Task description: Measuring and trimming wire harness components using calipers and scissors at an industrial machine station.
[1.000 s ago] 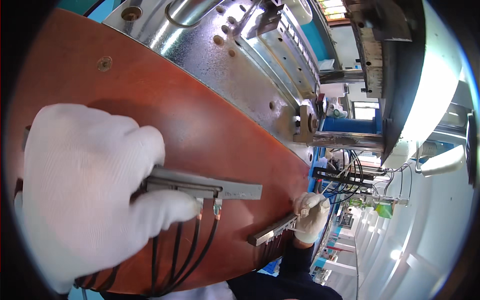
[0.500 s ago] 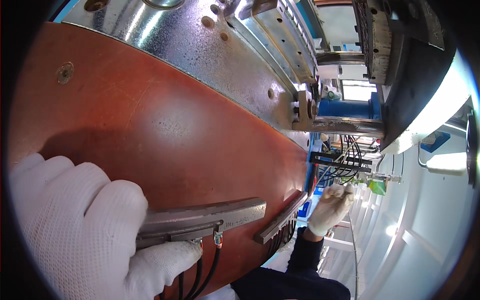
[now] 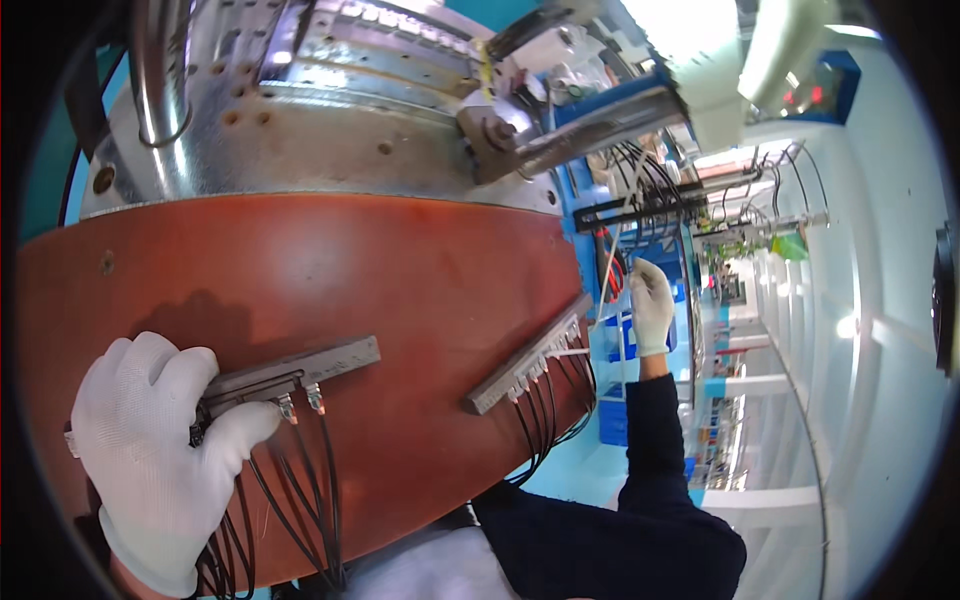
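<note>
Left hand (image 3: 150,450), white glove: back of hand up, forearm in from lower left, fingers curled over the far side of a grey metal bar (image 3: 335,362), thumb along the near side. Grip is clamped, pinching the bar by its left part; right end sticks out free, angled away. Bar is over the left part of the red-brown tabletop (image 3: 400,270); can't tell if it touches. Black cables (image 3: 327,460) run from metal connectors (image 3: 315,397) on its near edge, thumb just beside one.

Right hand (image 3: 652,305), also gloved: arm stretched out beyond the tabletop's right edge, dark sleeve (image 3: 655,430), fingers bent toward the thumb. Can't tell if that grip pinches anything. Red-handled tool (image 3: 607,265) just left of it.

Second bar (image 3: 520,365), also cabled, sits slantwise at the tabletop's right. Faint marks on the held bar, too small to read.
</note>
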Available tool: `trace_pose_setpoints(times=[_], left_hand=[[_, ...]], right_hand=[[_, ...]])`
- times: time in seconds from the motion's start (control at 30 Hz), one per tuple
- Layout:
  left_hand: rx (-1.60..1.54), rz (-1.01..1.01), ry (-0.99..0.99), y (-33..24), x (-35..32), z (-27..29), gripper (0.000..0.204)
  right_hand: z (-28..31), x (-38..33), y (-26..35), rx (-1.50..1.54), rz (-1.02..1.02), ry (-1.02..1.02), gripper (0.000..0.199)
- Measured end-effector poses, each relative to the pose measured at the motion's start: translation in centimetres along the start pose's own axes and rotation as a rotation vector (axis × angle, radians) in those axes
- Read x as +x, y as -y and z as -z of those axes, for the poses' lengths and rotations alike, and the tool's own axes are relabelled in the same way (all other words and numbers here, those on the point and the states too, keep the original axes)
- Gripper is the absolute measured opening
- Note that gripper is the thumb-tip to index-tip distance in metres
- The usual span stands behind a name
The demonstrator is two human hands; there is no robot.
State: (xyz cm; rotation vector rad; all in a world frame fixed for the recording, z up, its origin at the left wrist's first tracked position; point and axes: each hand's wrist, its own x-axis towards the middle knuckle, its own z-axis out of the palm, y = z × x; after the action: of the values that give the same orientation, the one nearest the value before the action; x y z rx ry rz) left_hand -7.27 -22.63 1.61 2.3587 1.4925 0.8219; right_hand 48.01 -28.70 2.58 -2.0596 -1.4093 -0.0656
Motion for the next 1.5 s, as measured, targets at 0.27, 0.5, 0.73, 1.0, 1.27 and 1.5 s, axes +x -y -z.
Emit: trace_pose_setpoints(times=[0.27, 0.5, 0.73, 1.0, 1.27, 1.5], left_hand=[[0.044, -0.065, 0.018, 0.0, -0.3, 0.1, 0.044], [0.045, -0.117, 0.006, -0.4, 0.0, 0.3, 0.045], [0.118, -0.064, 0.015, -0.4, -0.2, 0.2, 0.041], [0.058, -0.066, 0.097, 0.2, -0.3, 0.3, 0.050], [0.157, -0.063, 0.241, 0.7, -0.4, 1.4, 0.047], [0.224, -0.108, 0.287, 1.2, -0.2, 1.7, 0.045]], right_hand=[[-1.0, 0.3, 1.3, -0.214, 0.074, 0.209, 0.029], [0.9, 0.6, 1.3, -0.503, 0.196, 0.260, 0.038], [6.8, -0.9, 6.4, -0.046, -0.271, 0.485, 0.052], [1.5, -0.8, 19.9, 0.213, -0.077, 0.479, 0.064], [-7.0, 1.6, 24.2, 0.717, -0.243, 0.846, 0.109], [-9.1, 4.0, 23.9, 1.087, -0.344, 0.790, 0.068]])
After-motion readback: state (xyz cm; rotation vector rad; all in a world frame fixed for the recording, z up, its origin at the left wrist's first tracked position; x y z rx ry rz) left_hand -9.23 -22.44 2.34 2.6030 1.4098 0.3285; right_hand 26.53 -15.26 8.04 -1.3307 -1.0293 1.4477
